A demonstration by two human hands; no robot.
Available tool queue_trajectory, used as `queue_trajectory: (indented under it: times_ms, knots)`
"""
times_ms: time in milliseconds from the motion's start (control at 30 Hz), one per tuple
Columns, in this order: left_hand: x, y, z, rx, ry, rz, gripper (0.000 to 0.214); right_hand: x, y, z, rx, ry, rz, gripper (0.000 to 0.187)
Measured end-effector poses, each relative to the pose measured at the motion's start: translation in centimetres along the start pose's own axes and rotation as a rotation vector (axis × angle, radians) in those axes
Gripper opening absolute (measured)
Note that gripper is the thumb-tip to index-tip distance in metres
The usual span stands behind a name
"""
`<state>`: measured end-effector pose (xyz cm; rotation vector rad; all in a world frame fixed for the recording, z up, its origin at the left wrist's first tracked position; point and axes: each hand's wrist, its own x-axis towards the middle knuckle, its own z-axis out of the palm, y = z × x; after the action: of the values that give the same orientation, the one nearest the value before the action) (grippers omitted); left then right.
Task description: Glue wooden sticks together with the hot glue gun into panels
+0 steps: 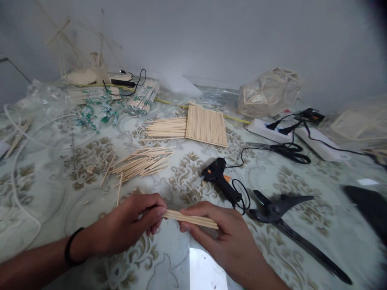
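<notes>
A small bundle of thin wooden sticks (190, 218) is held between both hands, low over the table. My left hand (127, 227) pinches the bundle's left end with fingers closed. Cupped under its right part is my right hand (223, 237), thumb on top. A black hot glue gun (222, 182) lies just beyond my right hand, nozzle pointing left. Further left lies a loose pile of sticks (142, 163). A flat panel of joined sticks (206, 125) rests further back, with more loose sticks (165, 127) beside it.
Black shears (290, 225) lie to the right of the glue gun. Scissors (287, 151), a white power strip (273, 131) with cables, and a stick-framed polyhedron (267, 93) sit at the back right. A stick model (81, 60) and packets of sticks (142, 98) stand back left.
</notes>
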<state>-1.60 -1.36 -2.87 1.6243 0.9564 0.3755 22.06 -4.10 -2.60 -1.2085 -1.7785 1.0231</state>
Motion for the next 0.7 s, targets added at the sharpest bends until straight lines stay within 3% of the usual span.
queue_trajectory:
  times_ms: [233, 500, 700]
  knots:
    - [-0.35, -0.08, 0.04, 0.007, -0.027, 0.037, 0.039, 0.06, -0.10, 0.06, 0.044, -0.073, 0.061, 0.009]
    - [-0.17, -0.04, -0.11, -0.057, -0.001, -0.004, 0.040, -0.15, -0.15, 0.05, 0.126, -0.049, 0.043, 0.016]
    - [-0.24, -0.19, -0.27, -0.145, -0.021, 0.018, 0.039, -0.19, -0.04, 0.04, -0.003, 0.021, -0.033, 0.015]
